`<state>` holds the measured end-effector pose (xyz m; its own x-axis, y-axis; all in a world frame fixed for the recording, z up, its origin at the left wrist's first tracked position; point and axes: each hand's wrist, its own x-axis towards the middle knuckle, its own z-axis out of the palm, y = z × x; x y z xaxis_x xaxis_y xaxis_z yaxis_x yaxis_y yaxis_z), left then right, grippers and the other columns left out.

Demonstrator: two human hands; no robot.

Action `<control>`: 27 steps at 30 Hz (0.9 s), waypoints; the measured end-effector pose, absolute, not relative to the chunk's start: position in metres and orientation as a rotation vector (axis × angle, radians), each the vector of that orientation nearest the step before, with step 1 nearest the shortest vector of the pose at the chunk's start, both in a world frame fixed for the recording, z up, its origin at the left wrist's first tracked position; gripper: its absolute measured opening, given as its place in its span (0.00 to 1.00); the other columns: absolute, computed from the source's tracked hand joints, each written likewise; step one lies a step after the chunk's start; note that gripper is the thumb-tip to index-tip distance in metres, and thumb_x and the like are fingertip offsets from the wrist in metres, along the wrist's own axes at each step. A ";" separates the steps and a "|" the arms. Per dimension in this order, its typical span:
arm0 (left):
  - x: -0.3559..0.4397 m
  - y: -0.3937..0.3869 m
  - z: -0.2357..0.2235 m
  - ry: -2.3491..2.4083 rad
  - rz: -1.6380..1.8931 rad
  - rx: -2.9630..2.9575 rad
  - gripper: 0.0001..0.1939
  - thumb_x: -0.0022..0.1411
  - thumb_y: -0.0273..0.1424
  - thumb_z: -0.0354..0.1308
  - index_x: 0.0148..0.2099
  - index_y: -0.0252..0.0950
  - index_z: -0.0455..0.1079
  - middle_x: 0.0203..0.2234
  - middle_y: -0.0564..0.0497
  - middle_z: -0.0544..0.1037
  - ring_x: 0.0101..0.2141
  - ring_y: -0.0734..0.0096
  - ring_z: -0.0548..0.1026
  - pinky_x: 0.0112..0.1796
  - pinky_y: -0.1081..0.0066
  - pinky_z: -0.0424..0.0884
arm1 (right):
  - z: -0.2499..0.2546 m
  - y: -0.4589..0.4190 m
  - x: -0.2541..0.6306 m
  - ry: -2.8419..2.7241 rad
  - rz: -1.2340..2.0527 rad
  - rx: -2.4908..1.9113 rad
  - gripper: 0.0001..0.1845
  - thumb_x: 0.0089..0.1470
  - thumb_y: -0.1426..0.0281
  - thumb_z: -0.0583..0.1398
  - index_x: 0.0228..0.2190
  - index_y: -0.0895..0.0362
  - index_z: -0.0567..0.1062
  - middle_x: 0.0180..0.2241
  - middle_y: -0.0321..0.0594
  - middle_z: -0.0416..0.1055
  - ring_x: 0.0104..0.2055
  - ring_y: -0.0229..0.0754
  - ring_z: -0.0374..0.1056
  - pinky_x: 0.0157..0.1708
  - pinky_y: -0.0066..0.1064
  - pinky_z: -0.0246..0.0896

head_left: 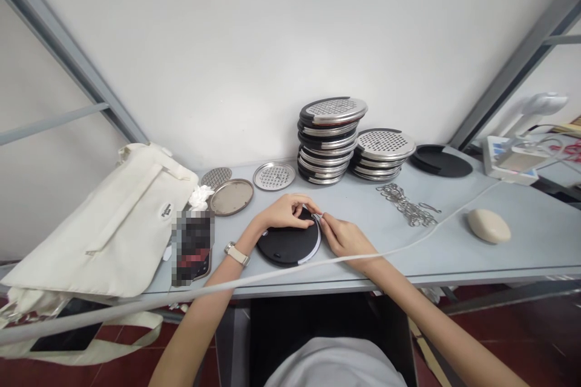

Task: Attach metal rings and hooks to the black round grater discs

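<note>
A round black disc (284, 248) with a pale strip along its right rim lies on the table in front of me. My left hand (287, 213) is bent over its far side, thumb on the disc and fingers curled to the upper right rim. At that same spot my right hand (342, 237) has thumb and index finger pinched together, touching the rim. Whatever is between those fingertips is too small to make out. To the right lies a pile of metal snap hooks (408, 207).
Behind stand a tall stack (327, 145) and a lower stack (381, 157) of perforated metal discs with black rims. Loose metal discs (232, 196), a white bag (109, 224) and a phone (202, 266) lie left. A white cable (272, 275) crosses in front; a computer mouse (489, 225) sits right.
</note>
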<state>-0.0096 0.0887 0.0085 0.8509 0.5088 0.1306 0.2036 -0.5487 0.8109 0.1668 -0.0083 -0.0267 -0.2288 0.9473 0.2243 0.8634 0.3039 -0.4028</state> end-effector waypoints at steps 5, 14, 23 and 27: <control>-0.010 0.090 0.008 0.481 0.455 2.145 0.16 0.50 0.29 0.61 0.44 0.32 0.72 0.38 0.49 0.73 0.22 0.84 0.61 0.24 0.79 0.58 | -0.032 -0.006 0.168 -2.175 0.258 -1.579 0.18 0.64 0.65 0.41 0.41 0.58 0.67 0.27 0.42 0.73 0.27 0.42 0.70 0.26 0.28 0.54; -0.011 0.092 0.006 0.488 0.434 2.103 0.18 0.51 0.30 0.61 0.46 0.32 0.70 0.34 0.49 0.75 0.23 0.82 0.60 0.26 0.78 0.59 | -0.032 -0.006 0.168 -2.161 0.236 -1.593 0.18 0.63 0.65 0.43 0.40 0.57 0.69 0.26 0.42 0.74 0.26 0.43 0.70 0.25 0.28 0.54; -0.011 0.092 0.005 0.485 0.496 2.148 0.15 0.49 0.29 0.62 0.42 0.32 0.72 0.37 0.49 0.73 0.23 0.83 0.61 0.25 0.79 0.59 | -0.032 -0.003 0.168 -2.148 0.263 -1.589 0.16 0.63 0.65 0.44 0.37 0.56 0.68 0.27 0.42 0.73 0.27 0.43 0.70 0.25 0.28 0.54; -0.010 0.093 0.003 0.514 0.479 2.106 0.19 0.49 0.29 0.63 0.46 0.33 0.71 0.35 0.49 0.73 0.21 0.85 0.60 0.24 0.79 0.59 | -0.031 -0.003 0.168 -2.145 0.269 -1.592 0.15 0.63 0.65 0.43 0.34 0.56 0.67 0.25 0.41 0.73 0.26 0.43 0.70 0.25 0.28 0.53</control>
<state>-0.0100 0.0928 0.0027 0.8392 0.5242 0.1445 0.1802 -0.5188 0.8357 0.1677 -0.0033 -0.0314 -0.2302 0.9430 0.2402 0.8545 0.3140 -0.4137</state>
